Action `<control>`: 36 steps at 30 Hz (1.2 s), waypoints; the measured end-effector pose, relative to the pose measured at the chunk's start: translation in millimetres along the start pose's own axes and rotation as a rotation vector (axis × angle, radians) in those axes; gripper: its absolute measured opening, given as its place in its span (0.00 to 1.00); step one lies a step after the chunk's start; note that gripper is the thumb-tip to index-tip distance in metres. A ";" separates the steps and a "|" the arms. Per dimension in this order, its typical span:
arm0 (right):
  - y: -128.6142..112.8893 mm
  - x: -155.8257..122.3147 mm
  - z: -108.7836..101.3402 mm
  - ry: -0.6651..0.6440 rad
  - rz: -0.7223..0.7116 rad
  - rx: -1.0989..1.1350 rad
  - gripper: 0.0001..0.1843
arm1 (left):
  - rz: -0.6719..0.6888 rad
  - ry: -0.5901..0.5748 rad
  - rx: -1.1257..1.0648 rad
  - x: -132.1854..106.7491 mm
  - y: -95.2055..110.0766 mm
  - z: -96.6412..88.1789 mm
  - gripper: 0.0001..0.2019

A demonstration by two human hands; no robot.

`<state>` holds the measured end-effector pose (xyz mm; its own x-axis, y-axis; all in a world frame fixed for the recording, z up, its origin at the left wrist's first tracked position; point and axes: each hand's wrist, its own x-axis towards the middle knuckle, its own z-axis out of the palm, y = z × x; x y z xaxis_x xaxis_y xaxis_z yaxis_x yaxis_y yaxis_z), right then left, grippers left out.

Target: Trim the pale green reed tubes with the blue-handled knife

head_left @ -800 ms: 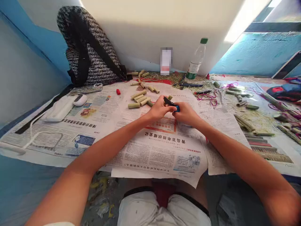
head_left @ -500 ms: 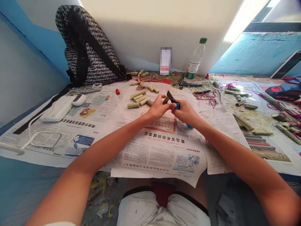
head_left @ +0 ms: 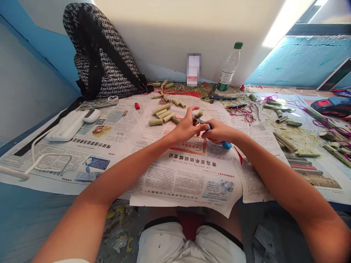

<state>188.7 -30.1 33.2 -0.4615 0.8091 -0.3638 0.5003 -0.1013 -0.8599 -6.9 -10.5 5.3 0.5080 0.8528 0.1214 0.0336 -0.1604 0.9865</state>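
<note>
Over the newspaper (head_left: 181, 175) my left hand (head_left: 186, 126) pinches a short green stalk piece (head_left: 199, 114) at its fingertips, one finger raised. My right hand (head_left: 219, 130) grips a blue-handled knife (head_left: 210, 126); the handle's end pokes out below the wrist. The dark blade lies against the stalk piece between both hands. Just beyond my left hand, a cluster of cut stalk pieces (head_left: 161, 116) rests on the paper.
A patterned backpack (head_left: 101, 58) leans on the wall at the back left, a plastic bottle (head_left: 229, 69) stands at the back. A white device with cable (head_left: 68, 126) lies left. Longer stalks and purple string (head_left: 285, 120) are strewn on the right.
The knife blade, raised a moment ago, has dropped back onto the stalk piece. My right hand shifted slightly right and lower, showing more of the blue handle.
</note>
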 end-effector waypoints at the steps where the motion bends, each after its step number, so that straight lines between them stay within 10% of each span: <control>1: -0.3 -0.4 -1.0 -0.016 0.006 0.011 0.09 | 0.007 -0.004 0.003 -0.5 0.0 0.3 0.54; 8: -1.9 0.1 -0.5 -0.014 0.031 0.032 0.10 | -0.008 0.000 -0.002 -0.7 0.2 2.5 0.44; 14: 6.8 10.1 4.8 0.263 -0.117 -0.251 0.09 | 0.031 0.145 0.080 6.4 -10.3 3.4 0.30; 36: -2.8 5.8 22.0 0.477 -0.102 -0.400 0.07 | 0.016 0.220 0.032 9.6 -18.7 5.0 0.31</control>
<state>168.5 -37.9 25.6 -0.1898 0.9818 -0.0075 0.7488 0.1398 -0.6478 1.7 -1.8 -12.5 0.3083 0.9376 0.1611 0.0561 -0.1870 0.9808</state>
